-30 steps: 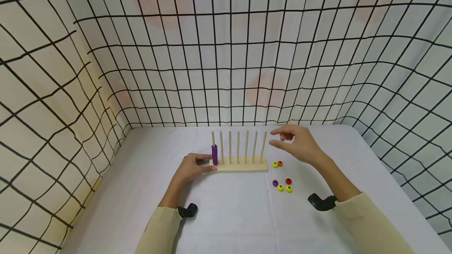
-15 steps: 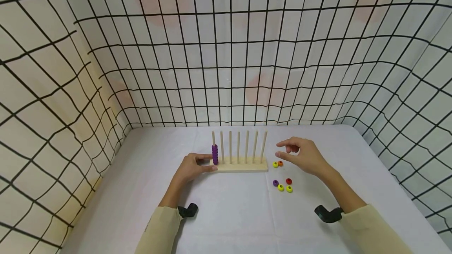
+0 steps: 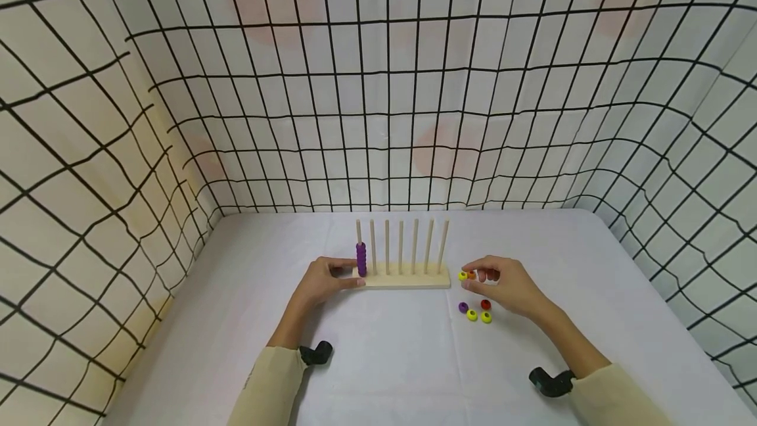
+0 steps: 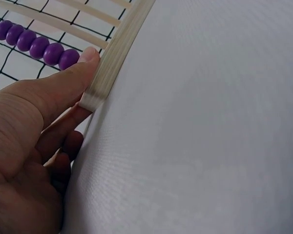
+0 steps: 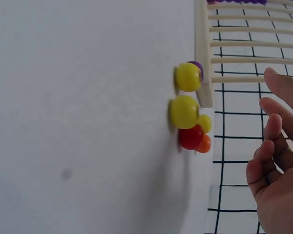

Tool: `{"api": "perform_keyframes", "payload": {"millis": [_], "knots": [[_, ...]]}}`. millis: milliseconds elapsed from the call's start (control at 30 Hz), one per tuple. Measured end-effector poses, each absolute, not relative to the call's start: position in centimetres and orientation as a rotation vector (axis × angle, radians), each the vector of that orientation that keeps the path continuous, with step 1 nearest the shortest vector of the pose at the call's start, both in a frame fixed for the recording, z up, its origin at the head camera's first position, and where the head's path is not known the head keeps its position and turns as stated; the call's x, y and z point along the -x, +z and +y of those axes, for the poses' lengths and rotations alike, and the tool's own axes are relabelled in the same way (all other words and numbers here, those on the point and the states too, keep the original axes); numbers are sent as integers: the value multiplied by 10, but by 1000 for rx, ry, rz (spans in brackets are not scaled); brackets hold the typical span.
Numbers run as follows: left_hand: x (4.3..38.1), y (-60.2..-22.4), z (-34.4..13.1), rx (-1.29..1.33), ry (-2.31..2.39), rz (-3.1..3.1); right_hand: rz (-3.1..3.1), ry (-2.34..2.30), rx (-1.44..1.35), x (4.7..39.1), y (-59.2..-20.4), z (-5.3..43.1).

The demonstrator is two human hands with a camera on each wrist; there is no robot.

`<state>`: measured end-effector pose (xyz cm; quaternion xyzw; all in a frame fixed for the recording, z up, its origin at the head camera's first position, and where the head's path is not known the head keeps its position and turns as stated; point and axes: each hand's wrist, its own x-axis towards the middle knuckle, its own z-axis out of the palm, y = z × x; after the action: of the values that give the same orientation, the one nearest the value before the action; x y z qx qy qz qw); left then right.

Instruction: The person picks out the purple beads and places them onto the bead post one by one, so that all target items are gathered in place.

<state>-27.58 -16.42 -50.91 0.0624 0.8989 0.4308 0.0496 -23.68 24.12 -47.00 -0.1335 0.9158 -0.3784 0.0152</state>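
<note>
A wooden peg rack [image 3: 408, 281] has a row of upright pegs. Purple beads [image 3: 361, 260] are stacked on its leftmost peg. My left hand [image 3: 319, 281] grips the left end of the base; the left wrist view has the thumb [image 4: 75, 73] along its edge beside the lowest purple bead. To the right of the rack, my right hand [image 3: 503, 284] is low over a yellow bead [image 3: 463, 276] and an orange bead [image 3: 471, 275], thumb and forefinger parted around them. The right wrist view has its fingers [image 5: 281, 87] loosely bent, holding nothing.
Nearer the person lie a purple bead [image 3: 463, 307], a red bead [image 3: 485, 304] and two yellow beads, one at the right [image 3: 486, 317]. White cloth [image 3: 390, 360] covers the table. Black netting [image 3: 387, 94] rises behind it and at both sides.
My right hand has moved from beside the rightmost peg's upper part, slightly right and down to the yellow and orange beads. My left hand and the rack have stayed put.
</note>
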Motion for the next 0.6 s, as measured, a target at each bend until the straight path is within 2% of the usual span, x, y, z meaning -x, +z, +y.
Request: {"api": "perform_keyframes", "payload": {"millis": [600], "knots": [[274,-509,-165,-216,1328,2729,2841,-1125,436,223,-504,247]]}}
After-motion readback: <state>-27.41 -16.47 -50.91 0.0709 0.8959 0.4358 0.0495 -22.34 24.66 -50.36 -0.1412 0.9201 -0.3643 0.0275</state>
